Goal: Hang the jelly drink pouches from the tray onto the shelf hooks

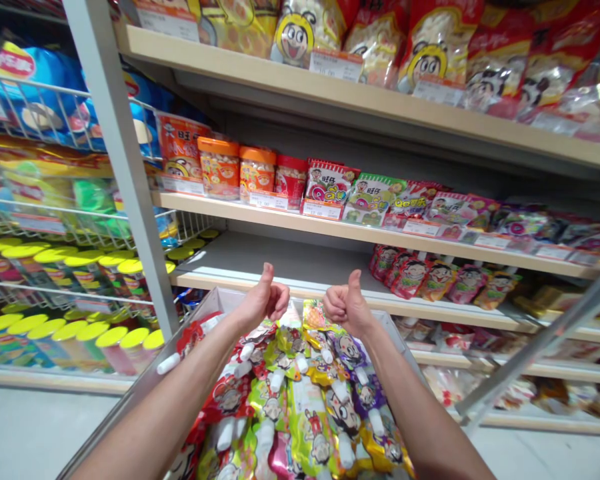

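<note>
My left hand (pixel 265 298) and my right hand (pixel 350 303) are held up facing each other, thumbs pointing upward. Their fingers are curled into fists with nothing in them. Below both hands, a grey bin (pixel 115 417) is full of spouted jelly pouches (pixel 313 423) in red, green, yellow and purple with white caps. Beyond my hands runs a shelf (pixel 280 257); several spouted pouches (pixel 413 275) stand in a row toward its right side. My forearms cover parts of the bin and its pouches.
Above is a shelf of orange-lidded jars (pixel 220 167) and small candy bags (pixel 375 197). Large snack bags (pixel 370 40) line the top shelf. A grey post (pixel 125 153) and yellow-lidded cans (pixel 80 340) stand at left. A metal bar (pixel 545 340) slants across the right.
</note>
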